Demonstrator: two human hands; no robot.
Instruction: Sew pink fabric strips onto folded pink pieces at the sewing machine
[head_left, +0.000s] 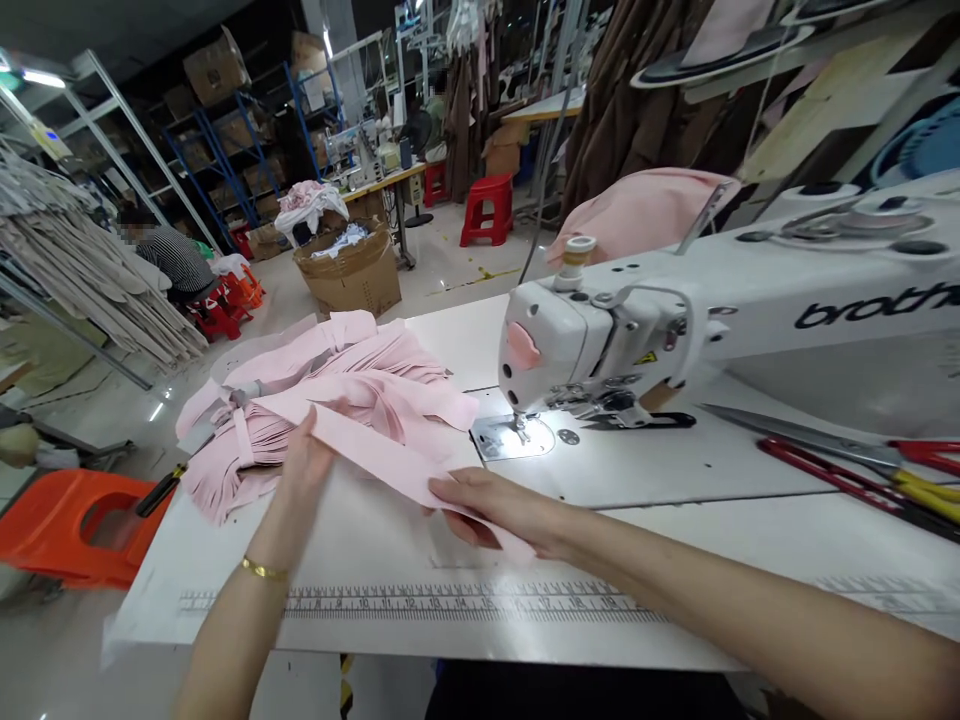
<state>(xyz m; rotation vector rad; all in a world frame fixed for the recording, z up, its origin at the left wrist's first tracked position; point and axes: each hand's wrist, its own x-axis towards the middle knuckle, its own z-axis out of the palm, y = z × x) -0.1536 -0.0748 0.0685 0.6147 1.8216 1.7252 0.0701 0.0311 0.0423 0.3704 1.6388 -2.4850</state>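
Note:
A long pink fabric strip [382, 462] is stretched between my two hands above the white table. My left hand [309, 450] pinches its upper left end, beside the pile of pink cut pieces [360, 385]. Farther along, my right hand [480, 505] grips the strip near its lower right end, thumb on top and fingers beneath, with a short end hanging past them. Behind my right hand stands the white sewing machine [555, 340], its lamp lighting the metal needle plate [517, 437]. A bundle in the pile is tied with a pink band.
Scissors [825, 440] and red and yellow-handled tools lie on the table at the right. A printed ruler [412, 603] runs along the front edge. An orange stool [67, 520] stands at the left. Behind are a cardboard box [352, 270], a red stool [487, 208] and a seated person [176, 260].

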